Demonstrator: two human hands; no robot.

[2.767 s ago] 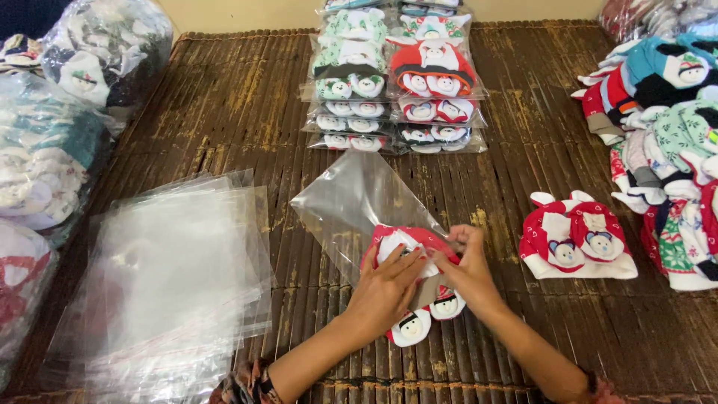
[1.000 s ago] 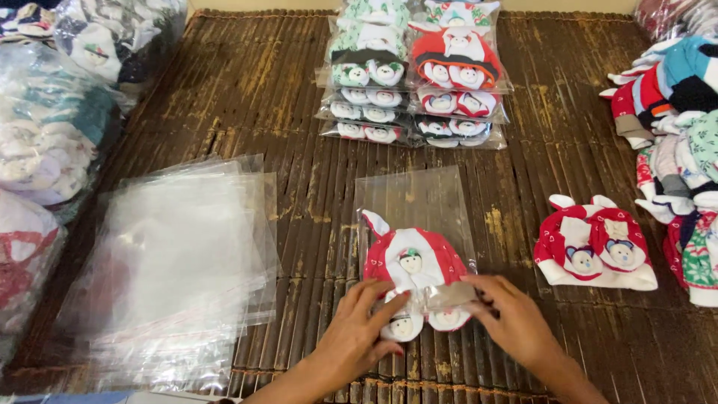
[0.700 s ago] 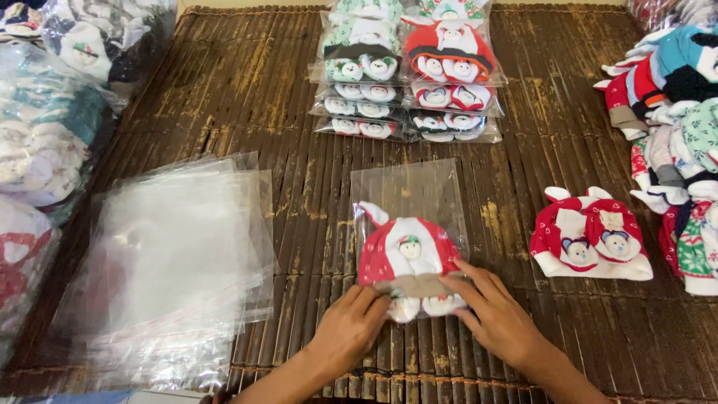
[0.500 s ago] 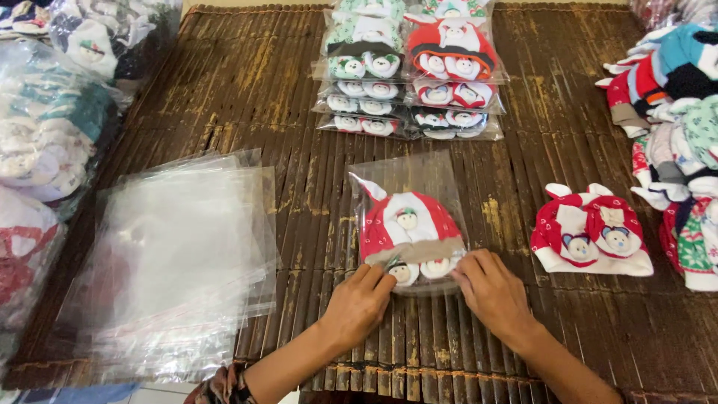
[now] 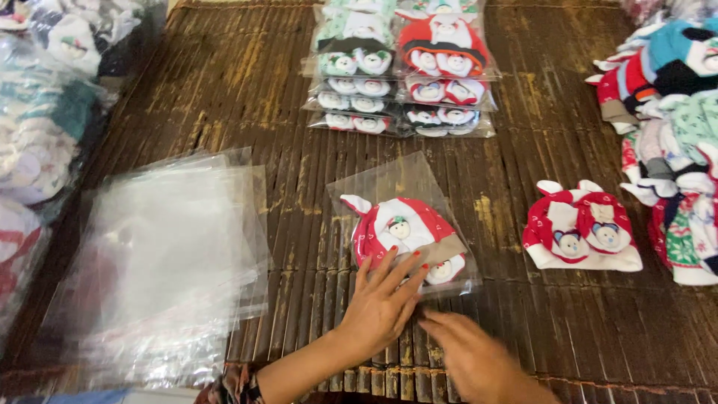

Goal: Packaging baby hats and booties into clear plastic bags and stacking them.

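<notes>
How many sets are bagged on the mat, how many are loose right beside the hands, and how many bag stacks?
Bagged set under the left hand: 1
Bagged sets piled at the far edge, as far as can be told: 6
Loose red set: 1
Stack of empty clear bags: 1
Total: 9

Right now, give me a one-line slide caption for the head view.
Left hand presses a bagged red-and-white baby hat set on a bamboo mat; right hand beside it.
</notes>
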